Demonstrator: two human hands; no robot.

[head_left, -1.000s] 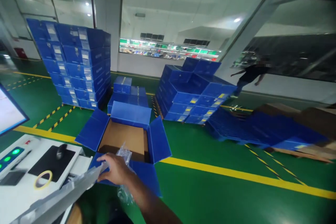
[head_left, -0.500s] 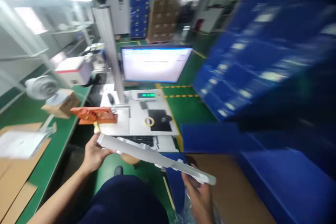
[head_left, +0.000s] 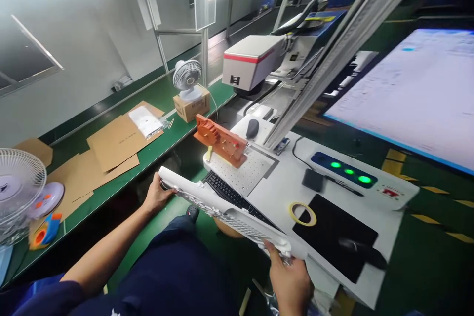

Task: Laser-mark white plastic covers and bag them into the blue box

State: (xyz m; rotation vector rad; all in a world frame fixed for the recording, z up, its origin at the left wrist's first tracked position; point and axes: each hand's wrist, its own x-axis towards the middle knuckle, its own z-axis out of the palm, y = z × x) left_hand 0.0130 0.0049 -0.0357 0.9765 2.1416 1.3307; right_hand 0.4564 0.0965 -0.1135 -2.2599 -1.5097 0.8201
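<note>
Alongside the keyboard [head_left: 230, 191], the white panel [head_left: 222, 204] has turned.

The long white panel [head_left: 218, 202] bars the near edge, the orange fixture [head_left: 220, 140] crowds the worktop's [head_left: 388, 222] left end, yet a bare strip [head_left: 277, 193] lies open between keyboard [head_left: 227, 188] and tape roll [head_left: 292, 214]!

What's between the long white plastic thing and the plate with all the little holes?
In the head view, a black keyboard shows between the white plastic part and the perforated plate.
</note>
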